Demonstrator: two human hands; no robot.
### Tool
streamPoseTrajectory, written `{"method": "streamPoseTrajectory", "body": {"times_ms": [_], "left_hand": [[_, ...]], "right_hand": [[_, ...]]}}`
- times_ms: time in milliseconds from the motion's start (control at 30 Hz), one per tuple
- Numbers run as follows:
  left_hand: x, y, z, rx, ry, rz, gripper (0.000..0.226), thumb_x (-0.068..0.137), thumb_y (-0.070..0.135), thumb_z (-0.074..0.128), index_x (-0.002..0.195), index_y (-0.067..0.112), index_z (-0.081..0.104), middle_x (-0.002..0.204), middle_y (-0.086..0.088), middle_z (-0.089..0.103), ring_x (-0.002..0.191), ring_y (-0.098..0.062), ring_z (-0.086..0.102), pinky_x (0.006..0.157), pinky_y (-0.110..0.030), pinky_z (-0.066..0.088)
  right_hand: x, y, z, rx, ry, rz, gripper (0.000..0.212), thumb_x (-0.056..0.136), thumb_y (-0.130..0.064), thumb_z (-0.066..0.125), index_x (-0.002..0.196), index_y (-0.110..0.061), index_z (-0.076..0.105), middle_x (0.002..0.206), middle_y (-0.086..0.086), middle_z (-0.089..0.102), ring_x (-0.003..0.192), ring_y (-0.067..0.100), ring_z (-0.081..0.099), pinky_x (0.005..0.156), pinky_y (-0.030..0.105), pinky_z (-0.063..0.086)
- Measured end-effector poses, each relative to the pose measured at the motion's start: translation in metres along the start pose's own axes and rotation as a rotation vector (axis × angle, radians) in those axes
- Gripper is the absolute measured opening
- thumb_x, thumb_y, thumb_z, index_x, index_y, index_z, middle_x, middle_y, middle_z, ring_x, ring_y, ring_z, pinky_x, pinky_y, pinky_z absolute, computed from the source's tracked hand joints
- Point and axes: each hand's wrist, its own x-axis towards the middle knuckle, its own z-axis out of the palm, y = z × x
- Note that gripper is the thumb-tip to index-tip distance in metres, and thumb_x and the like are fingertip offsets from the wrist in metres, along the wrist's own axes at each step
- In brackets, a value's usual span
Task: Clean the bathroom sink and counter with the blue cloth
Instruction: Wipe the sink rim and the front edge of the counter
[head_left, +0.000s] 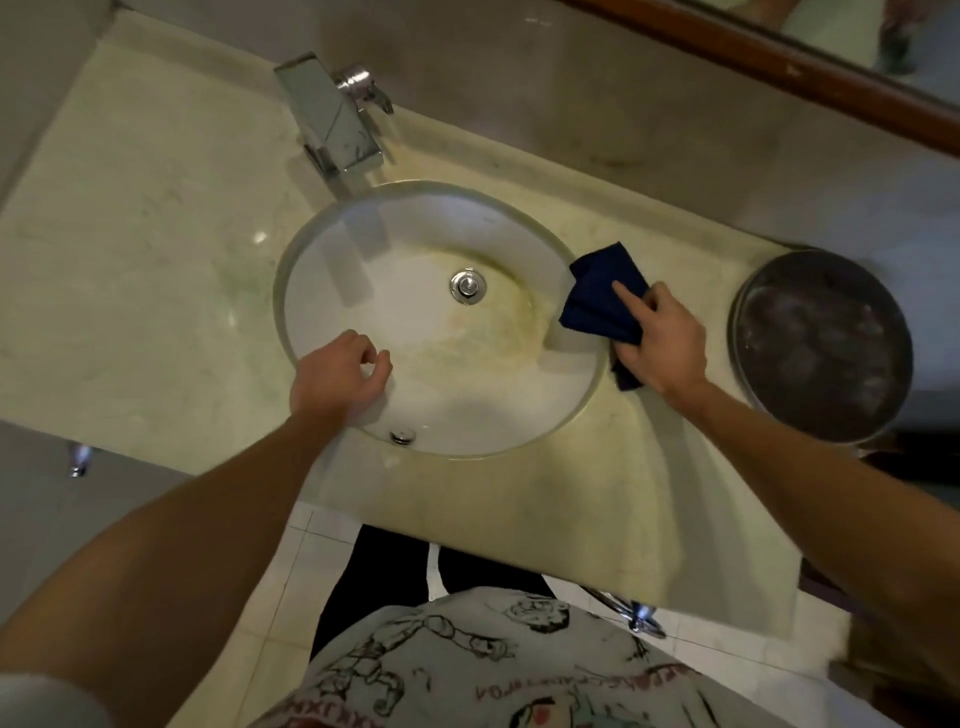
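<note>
Right hand (660, 343) grip pinches blue cloth (602, 296) on the sink (311, 249) rim's right; basin lies leftward; left hand (337, 379) loosely curled, empty.

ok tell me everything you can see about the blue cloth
The blue cloth is dark navy, soft fabric, folded or bunched with visible creases. It lies draped over the right-hand rim of the sink, part of it over the bowl's edge and part on the counter, with a corner showing below the hand. The right hand grips it, index finger stretched flat across its top. Whether it is wet cannot be told.
</note>
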Motion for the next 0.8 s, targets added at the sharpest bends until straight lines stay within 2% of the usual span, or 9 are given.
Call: {"method": "streamPoseTrajectory", "body": {"times_ms": [100, 233, 400, 467, 533, 667, 800], "left_hand": [[-0.001, 0.001, -0.001, -0.009, 0.0, 0.005, 0.027, 0.098, 0.037, 0.057, 0.077, 0.02, 0.058, 0.083, 0.004, 0.061, 0.069, -0.023, 0.057, 0.065, -0.033, 0.041], [-0.003, 0.002, -0.005, -0.026, -0.018, 0.004, 0.028, 0.098, 0.038, 0.054, 0.075, 0.021, 0.056, 0.081, 0.007, 0.057, 0.069, -0.022, 0.055, 0.066, -0.032, 0.039], [-0.005, 0.001, -0.01, -0.101, -0.051, 0.016, 0.031, 0.097, 0.038, 0.051, 0.075, 0.018, 0.059, 0.081, 0.006, 0.058, 0.072, -0.022, 0.058, 0.067, -0.034, 0.043], [-0.006, 0.001, -0.017, -0.225, -0.051, 0.004, 0.031, 0.098, 0.035, 0.05, 0.078, 0.015, 0.062, 0.082, 0.003, 0.06, 0.074, -0.022, 0.058, 0.069, -0.038, 0.049], [-0.008, -0.001, -0.027, -0.369, 0.016, 0.006, 0.029, 0.099, 0.031, 0.051, 0.08, 0.013, 0.064, 0.084, 0.002, 0.061, 0.074, -0.019, 0.058, 0.071, -0.041, 0.051], [-0.015, -0.018, -0.043, -0.47, 0.139, 0.003, 0.024, 0.097, 0.031, 0.049, 0.083, 0.019, 0.065, 0.088, 0.01, 0.062, 0.075, -0.009, 0.057, 0.071, -0.038, 0.051], [-0.013, -0.038, -0.053, -0.532, 0.215, -0.048, 0.027, 0.099, 0.031, 0.048, 0.085, 0.024, 0.07, 0.087, 0.01, 0.062, 0.073, -0.011, 0.058, 0.068, -0.039, 0.052]], "right_hand": [[-0.052, -0.037, 0.011, 0.106, 0.017, 0.18, 0.079, 0.072, -0.016, 0.074, 0.148, -0.018, 0.054, 0.106, 0.014, 0.054, 0.079, 0.033, 0.058, 0.062, 0.036, 0.05], [-0.117, -0.121, 0.024, 0.208, 0.002, 0.322, 0.072, 0.069, -0.028, 0.069, 0.14, -0.019, 0.061, 0.104, 0.01, 0.055, 0.079, 0.03, 0.06, 0.062, 0.035, 0.05], [-0.143, -0.212, 0.032, 0.335, -0.029, 0.286, 0.069, 0.068, -0.027, 0.063, 0.137, -0.019, 0.063, 0.1, 0.004, 0.054, 0.078, 0.026, 0.059, 0.059, 0.031, 0.046], [-0.142, -0.221, 0.023, 0.424, 0.017, 0.314, 0.068, 0.071, -0.023, 0.06, 0.139, -0.019, 0.062, 0.097, -0.002, 0.051, 0.077, 0.022, 0.059, 0.062, 0.031, 0.047], [-0.147, -0.215, 0.013, 0.466, 0.079, 0.354, 0.07, 0.073, -0.02, 0.057, 0.143, -0.022, 0.059, 0.095, -0.007, 0.047, 0.074, 0.018, 0.058, 0.064, 0.031, 0.047], [-0.171, -0.204, 0.011, 0.364, 0.077, 0.324, 0.071, 0.073, -0.026, 0.056, 0.144, -0.018, 0.057, 0.098, -0.002, 0.056, 0.072, 0.022, 0.062, 0.06, 0.034, 0.051], [-0.168, -0.256, 0.039, 0.271, -0.069, 0.219, 0.07, 0.069, -0.027, 0.07, 0.136, -0.013, 0.061, 0.108, 0.007, 0.063, 0.081, 0.031, 0.068, 0.062, 0.036, 0.054]]}}
